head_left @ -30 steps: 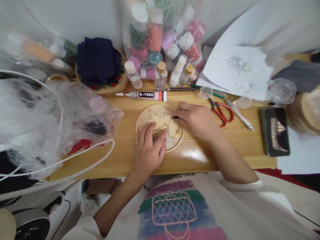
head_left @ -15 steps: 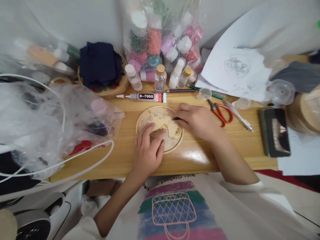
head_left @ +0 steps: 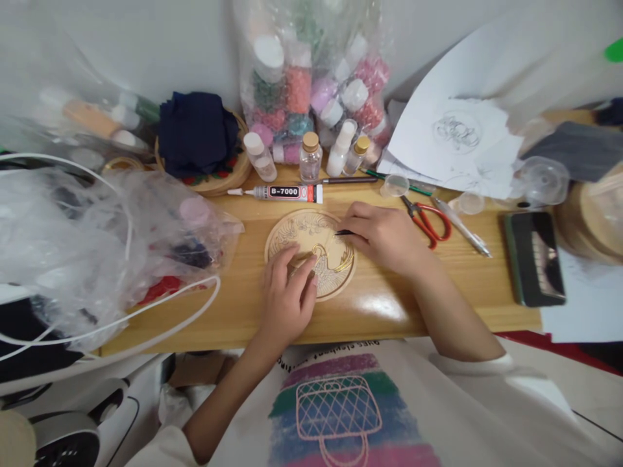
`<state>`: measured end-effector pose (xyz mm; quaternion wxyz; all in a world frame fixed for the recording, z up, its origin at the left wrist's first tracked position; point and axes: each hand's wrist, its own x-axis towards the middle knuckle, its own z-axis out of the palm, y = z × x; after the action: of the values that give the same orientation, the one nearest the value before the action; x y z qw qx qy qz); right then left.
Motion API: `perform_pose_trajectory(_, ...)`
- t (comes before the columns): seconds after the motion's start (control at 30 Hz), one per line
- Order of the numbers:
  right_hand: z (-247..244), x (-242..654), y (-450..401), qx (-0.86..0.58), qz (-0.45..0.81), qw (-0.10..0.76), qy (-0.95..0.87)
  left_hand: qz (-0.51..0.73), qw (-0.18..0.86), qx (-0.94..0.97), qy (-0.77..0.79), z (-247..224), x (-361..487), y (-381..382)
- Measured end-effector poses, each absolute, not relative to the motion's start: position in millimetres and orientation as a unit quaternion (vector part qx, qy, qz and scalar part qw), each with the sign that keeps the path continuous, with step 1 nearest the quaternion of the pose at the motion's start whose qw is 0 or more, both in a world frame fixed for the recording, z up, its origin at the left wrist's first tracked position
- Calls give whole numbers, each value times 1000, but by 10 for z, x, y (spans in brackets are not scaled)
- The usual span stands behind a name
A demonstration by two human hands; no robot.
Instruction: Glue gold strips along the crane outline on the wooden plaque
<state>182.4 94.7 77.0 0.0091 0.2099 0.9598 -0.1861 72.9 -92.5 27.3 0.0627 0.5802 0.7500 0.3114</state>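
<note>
A round wooden plaque lies flat on the table, with a printed line pattern and gold wire along some of its curves. My left hand rests over its lower left side, fingers spread and pressing lightly on the surface. From the right, my right hand is closed on thin black tweezers, whose tip points left over the plaque's upper right. A fine strand of gold wire seems to run down from that tip to the wire curve. Most of the tweezers is hidden by my fingers.
Behind the plaque lie a B-7000 glue tube and small bottles. Red-handled pliers, a pen and a phone are to the right. A plastic bag and white cable crowd the left.
The fingers of my left hand have slid slightly left and down, uncovering a little more of the plaque's middle. My right hand with the tweezers stays almost in place.
</note>
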Motion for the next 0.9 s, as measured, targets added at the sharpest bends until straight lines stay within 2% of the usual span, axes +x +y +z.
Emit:
perform_pose_trajectory(0.27, 829, 1910, 914, 149, -209, -116, 960, 379, 83, 545, 744, 272, 724, -931)
perform_pose_trajectory(0.37, 980, 1941, 878, 100, -214, -172, 956, 436, 156, 510, 724, 411, 653, -901)
perform_pose_trajectory(0.43, 1115, 1959, 842, 67, -216, -198, 954, 478, 244, 481, 693, 594, 573, -851)
perform_pose_trajectory(0.53, 1324, 1978, 782, 29, -214, -202, 955, 502, 355, 475, 630, 936, 443, -746)
perform_pose_trajectory(0.6, 1442, 1984, 746, 20, -199, -202, 959, 468, 401, 496, 612, 1135, 382, -673)
perform_pose_trajectory(0.73, 1607, 1988, 698, 22, -172, -205, 963, 450, 437, 519, 581, 1342, 358, -568)
perform_pose_trajectory(0.9, 1721, 2068, 663, 92, -213, -236, 944, 518, 460, 486, 533, 1424, 412, -512)
